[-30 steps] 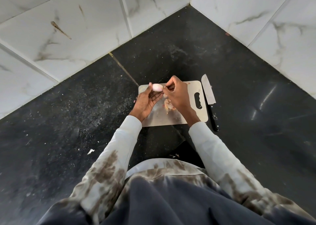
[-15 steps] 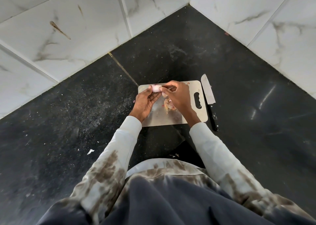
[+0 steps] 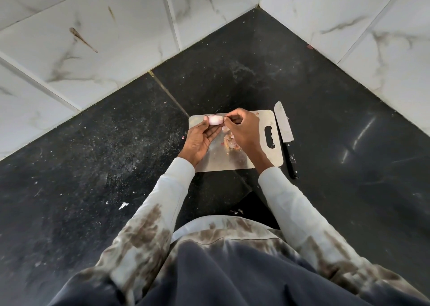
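Note:
A small pale pink peeled onion [image 3: 215,120] is held above the steel cutting board [image 3: 216,160]. My left hand [image 3: 202,138] grips it between thumb and fingertips, palm up. My right hand [image 3: 242,129] pinches at the onion's right end with thumb and forefinger, its other fingers curled. A heap of papery peels [image 3: 230,141] lies on the board just under my right hand.
A knife [image 3: 285,138] with a black handle lies on the black counter right of the board, blade pointing away. White marbled tile walls meet in a corner behind. Crumbs and peel scraps [image 3: 123,205] dot the dark counter [image 3: 104,166] to the left.
The onion has turned a little in my left hand, and my right hand's fingertips have shifted along its right end. Board, peels and knife have not moved.

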Motion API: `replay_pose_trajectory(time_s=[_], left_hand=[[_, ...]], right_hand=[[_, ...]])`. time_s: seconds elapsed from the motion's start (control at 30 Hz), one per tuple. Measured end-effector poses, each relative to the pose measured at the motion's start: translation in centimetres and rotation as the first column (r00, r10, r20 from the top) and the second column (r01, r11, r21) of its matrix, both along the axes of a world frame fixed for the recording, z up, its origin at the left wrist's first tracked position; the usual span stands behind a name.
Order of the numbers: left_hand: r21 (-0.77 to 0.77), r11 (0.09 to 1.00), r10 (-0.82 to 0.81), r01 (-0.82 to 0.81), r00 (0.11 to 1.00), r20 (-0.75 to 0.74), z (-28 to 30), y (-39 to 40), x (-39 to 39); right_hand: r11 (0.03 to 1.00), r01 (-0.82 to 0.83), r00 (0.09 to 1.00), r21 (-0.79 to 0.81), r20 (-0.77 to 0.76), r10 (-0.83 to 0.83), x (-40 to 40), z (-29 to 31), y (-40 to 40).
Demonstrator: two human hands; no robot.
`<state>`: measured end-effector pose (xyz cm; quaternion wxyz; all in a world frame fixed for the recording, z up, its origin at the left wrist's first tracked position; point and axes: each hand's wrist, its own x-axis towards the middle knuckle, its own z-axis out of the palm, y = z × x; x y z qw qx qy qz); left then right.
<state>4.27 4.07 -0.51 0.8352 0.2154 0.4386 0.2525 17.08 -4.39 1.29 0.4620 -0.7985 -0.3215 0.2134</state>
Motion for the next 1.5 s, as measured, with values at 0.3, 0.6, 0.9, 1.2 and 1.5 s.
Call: replay_pose_trajectory(time_s=[0.3,0.6,0.9,1.2,1.5], left_hand=[[0.017,1.0,0.015,-0.015,1.0,-0.009,0.0,0.2,-0.4],[0.026,1.0,0.017,-0.016,1.0,-0.008,-0.1,0.0,-0.1],[0.005,0.998,0.063,-0.063,0.998,-0.002,0.1,0.1,-0.2],[0.116,0.993,0.021,-0.016,0.999,-0.035,0.5,-0.1,0.1],[0.169,0.985,-0.036,0.042,0.998,-0.041,0.6,-0.2,0.3]], right_hand=[[0.999,-0.027,1.0,0.032,-0.01,0.027,-0.4,0.6,-0.3],[1.0,-0.02,0.993,0.004,0.115,0.02,-0.6,0.6,-0.1],[0.995,-0.094,0.991,0.031,0.1,0.091,-0.5,0.7,-0.7],[0.998,-0.06,0.971,-0.014,0.231,0.062,-0.7,1.7,-0.2],[0.998,-0.033,0.98,-0.049,0.193,0.042,-0.6,1.7,0.1]])
